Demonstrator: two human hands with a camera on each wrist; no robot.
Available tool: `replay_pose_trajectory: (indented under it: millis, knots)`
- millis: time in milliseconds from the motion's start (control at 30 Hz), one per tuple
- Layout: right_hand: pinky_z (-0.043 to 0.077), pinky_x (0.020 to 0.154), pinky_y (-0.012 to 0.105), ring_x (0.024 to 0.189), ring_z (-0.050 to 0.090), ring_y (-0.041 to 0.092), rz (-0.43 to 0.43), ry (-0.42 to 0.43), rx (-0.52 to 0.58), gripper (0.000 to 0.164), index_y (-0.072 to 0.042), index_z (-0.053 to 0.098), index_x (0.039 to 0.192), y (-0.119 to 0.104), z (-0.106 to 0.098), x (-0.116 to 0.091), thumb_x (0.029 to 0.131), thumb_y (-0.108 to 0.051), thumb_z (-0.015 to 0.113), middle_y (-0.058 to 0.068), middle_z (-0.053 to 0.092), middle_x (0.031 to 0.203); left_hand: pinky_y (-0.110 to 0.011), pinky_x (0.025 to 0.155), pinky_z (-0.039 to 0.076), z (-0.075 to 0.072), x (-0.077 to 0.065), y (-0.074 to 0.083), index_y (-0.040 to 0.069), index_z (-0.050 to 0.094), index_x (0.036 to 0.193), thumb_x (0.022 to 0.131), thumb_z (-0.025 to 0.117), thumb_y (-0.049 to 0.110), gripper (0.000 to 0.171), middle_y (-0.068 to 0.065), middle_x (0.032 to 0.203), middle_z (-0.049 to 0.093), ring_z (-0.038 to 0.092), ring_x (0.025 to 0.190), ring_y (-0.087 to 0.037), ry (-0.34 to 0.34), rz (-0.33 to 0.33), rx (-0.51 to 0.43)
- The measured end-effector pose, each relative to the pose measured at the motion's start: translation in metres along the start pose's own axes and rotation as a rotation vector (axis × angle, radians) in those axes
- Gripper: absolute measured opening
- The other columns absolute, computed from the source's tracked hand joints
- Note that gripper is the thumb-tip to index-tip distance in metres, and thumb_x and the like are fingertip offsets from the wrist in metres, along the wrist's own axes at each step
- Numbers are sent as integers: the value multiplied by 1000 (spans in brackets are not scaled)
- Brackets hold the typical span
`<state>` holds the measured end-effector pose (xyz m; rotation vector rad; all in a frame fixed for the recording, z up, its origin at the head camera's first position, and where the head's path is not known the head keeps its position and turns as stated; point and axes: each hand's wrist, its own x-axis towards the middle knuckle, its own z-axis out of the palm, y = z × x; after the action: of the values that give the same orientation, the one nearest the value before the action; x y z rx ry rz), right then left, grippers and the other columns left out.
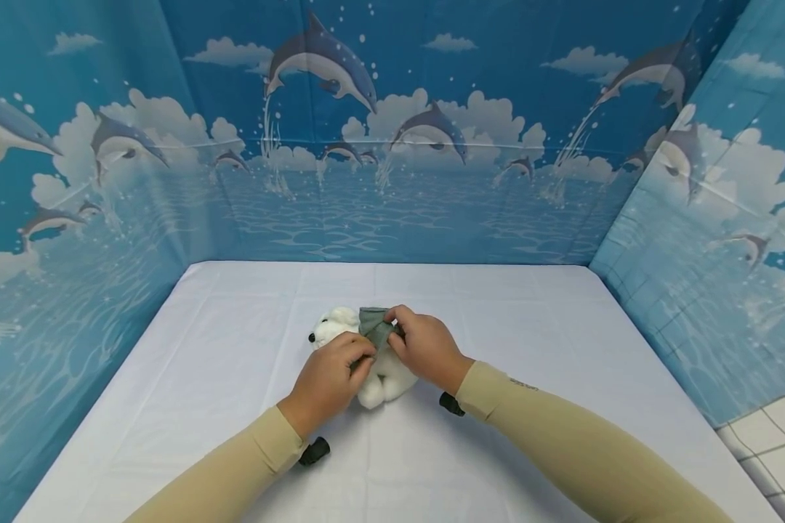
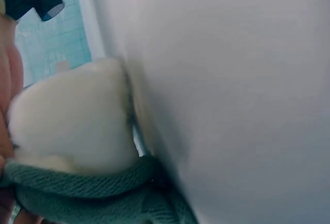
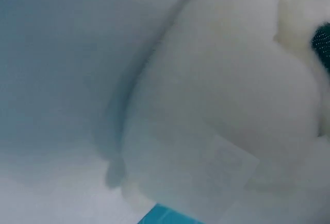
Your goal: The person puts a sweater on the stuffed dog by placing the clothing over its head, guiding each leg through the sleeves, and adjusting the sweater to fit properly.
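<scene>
A white plush bear [image 1: 392, 374] lies on the table with its head [image 1: 333, 325] toward the left. Around its neck and upper body is a grey-green knitted garment [image 1: 374, 319]. My left hand [image 1: 330, 369] pinches the garment's near side with thumb and fingers, close below the bear's head. On the right, my right hand [image 1: 428, 347] pinches the garment's other side. The left wrist view shows the thick knitted edge [image 2: 77, 183] against white plush [image 2: 77, 116]. In the right wrist view, plush body [image 3: 206, 80] fills most of the frame, with a pale label [image 3: 227, 162] on it.
A white cloth [image 1: 530, 312] covers the table under the bear. Blue curtains [image 1: 399, 203] printed with dolphins stand along the back and both sides. Small black devices [image 1: 315, 451] sit at both wrists. White tiles [image 1: 775, 436] show at the lower right.
</scene>
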<state>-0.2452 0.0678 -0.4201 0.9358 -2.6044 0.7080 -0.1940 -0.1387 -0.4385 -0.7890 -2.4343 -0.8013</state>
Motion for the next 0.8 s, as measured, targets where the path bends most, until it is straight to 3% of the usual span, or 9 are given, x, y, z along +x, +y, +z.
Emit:
replay_pose_trajectory:
  millis: [233,600,800]
  knots:
    - [54,66,25,74,68,11,-20,-25,-11,22,-7,67,123,2,-3,2,102,-12,70,2,75,88,-30,79,58,-4,8,-4,15,71,102,102,72,22,7,4,103,69,67,90,-9,-21,-123,-86]
    - [55,69,28,76,68,12,-18,-24,-22,24,-6,71,123,5,2,0,100,-13,73,5,78,96,-29,73,60,0,24,-5,10,62,115,101,74,25,23,-3,105,66,74,87,-15,-22,-426,-188]
    - [57,72,28,83,72,15,-47,-9,-21,21,-7,73,118,5,2,0,98,-13,75,6,79,103,-29,70,60,0,26,-7,8,64,116,100,75,22,24,-6,105,71,76,86,-16,-23,-471,-190]
